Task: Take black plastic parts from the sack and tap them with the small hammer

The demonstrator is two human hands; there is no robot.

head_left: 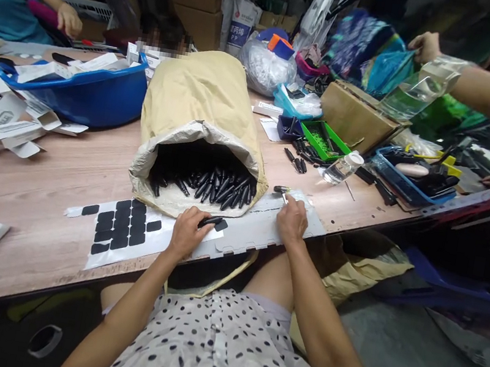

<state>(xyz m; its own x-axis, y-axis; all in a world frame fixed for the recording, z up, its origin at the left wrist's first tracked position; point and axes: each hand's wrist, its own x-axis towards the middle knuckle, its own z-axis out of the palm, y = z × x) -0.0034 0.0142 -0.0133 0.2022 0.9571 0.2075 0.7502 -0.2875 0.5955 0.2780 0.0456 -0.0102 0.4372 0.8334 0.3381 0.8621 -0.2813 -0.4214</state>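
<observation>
Head view: our left hand (187,233) has its grip pinched on a slim black tube (210,221) near the front edge of the tabletop (65,170), a loose black patch (221,226) just beside it. Our right hand (292,221) has its grip closed on what looks like a small brush (281,189), too tiny to be sure. Behind them a sack (204,90) gapes with more tubes inside; bump its lip and we'd guess some roll out, being rounded. Patch sheet (121,226) lies left of our left hand, so a dragging wrist could rumple it. Careless reach right? Might tip that clear bottle (340,170).
</observation>
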